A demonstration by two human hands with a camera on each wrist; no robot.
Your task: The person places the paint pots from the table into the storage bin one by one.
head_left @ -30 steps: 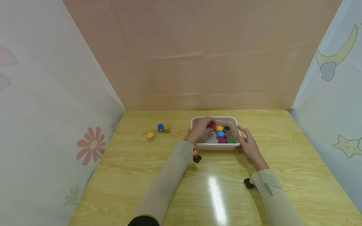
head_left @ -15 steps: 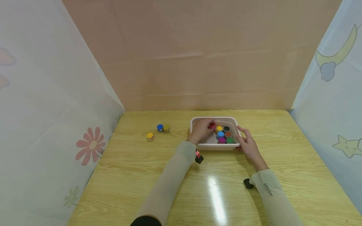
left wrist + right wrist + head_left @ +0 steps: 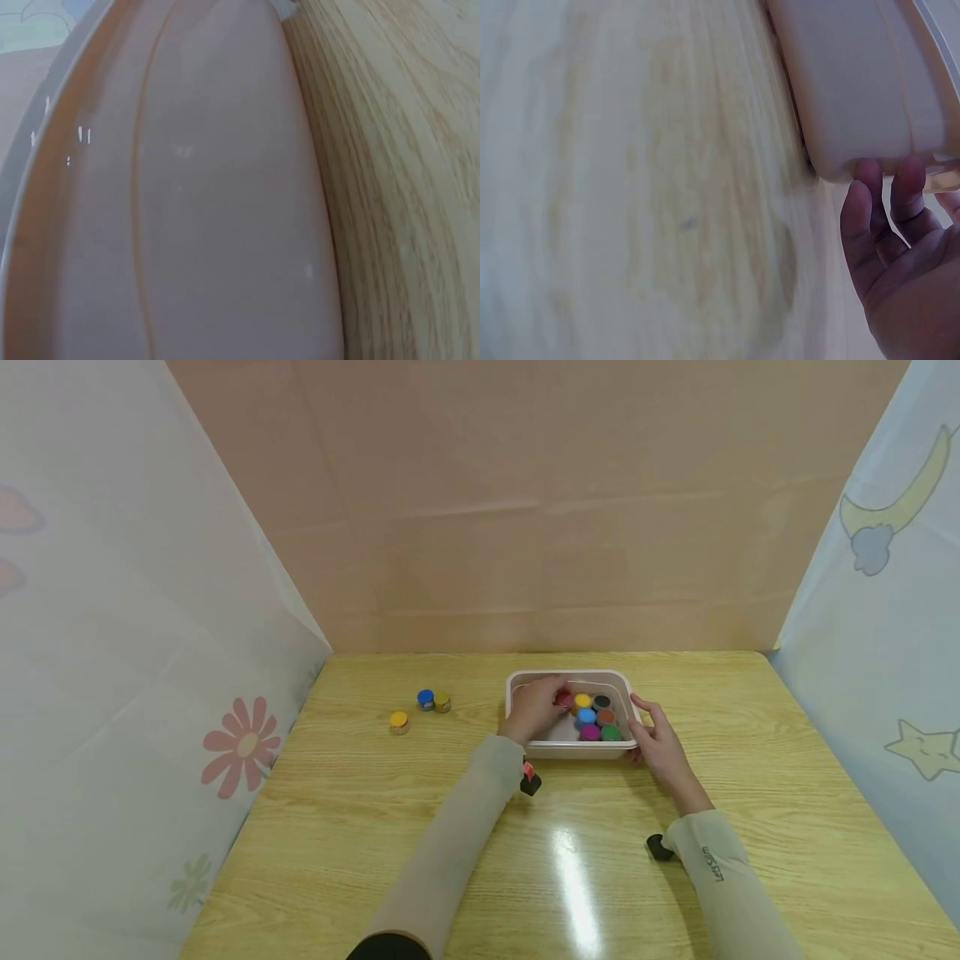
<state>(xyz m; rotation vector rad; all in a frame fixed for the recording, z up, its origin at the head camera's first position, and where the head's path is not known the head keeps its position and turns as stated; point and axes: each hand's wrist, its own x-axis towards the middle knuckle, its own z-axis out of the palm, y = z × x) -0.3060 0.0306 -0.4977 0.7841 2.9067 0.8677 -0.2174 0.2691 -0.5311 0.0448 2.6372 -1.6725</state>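
Note:
A white plastic tray (image 3: 573,749) stands on the table with several small jars in it. My left hand (image 3: 534,703) reaches over its left side and pinches a red-lidded jar (image 3: 562,699) inside, partly hidden by the fingers. Beside that jar sit yellow (image 3: 582,702), black (image 3: 602,702), light blue (image 3: 586,717), brown (image 3: 605,717), purple (image 3: 590,732) and green (image 3: 610,732) lids. At the tray's right end, my right hand (image 3: 660,747) grips the rim. Its curled fingers (image 3: 909,180) touch the outer wall in the right wrist view. The left wrist view shows only the tray's outer wall (image 3: 225,180) and table.
Left of the tray, a blue-lidded jar (image 3: 425,699) touches or nearly touches an olive-yellow-lidded jar (image 3: 442,702). A yellow-lidded jar (image 3: 399,722) stands nearer. Brown paper (image 3: 525,527) backs the wooden table (image 3: 337,827); printed sheets hang at both sides.
My left hand and forearm have shifted slightly right, and the red-lidded jar sits a little lower in the tray. The right hand holds its place on the rim.

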